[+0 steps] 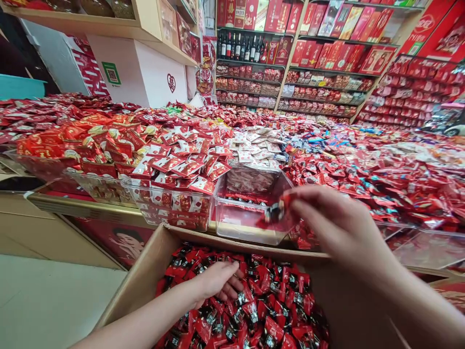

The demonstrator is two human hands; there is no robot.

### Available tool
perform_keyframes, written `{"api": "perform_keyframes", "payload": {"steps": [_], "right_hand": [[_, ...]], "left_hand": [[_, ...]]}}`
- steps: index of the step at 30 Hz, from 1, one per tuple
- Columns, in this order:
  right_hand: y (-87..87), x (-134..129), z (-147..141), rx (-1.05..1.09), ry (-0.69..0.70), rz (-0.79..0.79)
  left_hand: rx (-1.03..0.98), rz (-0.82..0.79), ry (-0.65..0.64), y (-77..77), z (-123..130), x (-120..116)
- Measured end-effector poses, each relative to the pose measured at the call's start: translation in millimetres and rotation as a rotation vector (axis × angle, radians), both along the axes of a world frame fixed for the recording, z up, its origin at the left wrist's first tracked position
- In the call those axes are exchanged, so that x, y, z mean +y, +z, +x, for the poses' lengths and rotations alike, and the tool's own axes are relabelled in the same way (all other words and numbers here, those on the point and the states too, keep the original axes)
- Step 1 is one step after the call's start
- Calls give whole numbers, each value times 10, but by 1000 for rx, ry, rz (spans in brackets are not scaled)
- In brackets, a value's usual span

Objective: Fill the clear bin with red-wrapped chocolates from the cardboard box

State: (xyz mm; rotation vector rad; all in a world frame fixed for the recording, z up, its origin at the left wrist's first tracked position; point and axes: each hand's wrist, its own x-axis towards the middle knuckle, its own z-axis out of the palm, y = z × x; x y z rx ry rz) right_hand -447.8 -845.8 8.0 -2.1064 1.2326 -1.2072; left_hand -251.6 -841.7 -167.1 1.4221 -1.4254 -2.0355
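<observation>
At the bottom of the frame, the cardboard box [140, 276] looks matt and papery, while the wrapped pieces [254, 305] inside wear glossy, crinkled, plastic-looking film. The clear bin [238, 224] at the centre is smooth, shiny, see-through plastic. Left of it, the counter edge [119, 211] has a gold, metallic sheen. The white packets [256, 145] look duller than the shiny red ones. At the upper left, the cabinet [149, 24] has a smooth wood-like finish; top centre, the bottles [238, 50] are dark, glossy glass.
</observation>
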Motion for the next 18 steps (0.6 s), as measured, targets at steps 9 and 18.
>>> {"api": "perform_keyframes", "payload": {"steps": [9, 18], "right_hand": [[-255, -1409, 550, 346, 108, 777], [-756, -1526, 831, 489, 146, 799]], "left_hand": [[-227, -208, -251, -63, -24, 137], [-426, -486, -571, 225, 34, 204]]}}
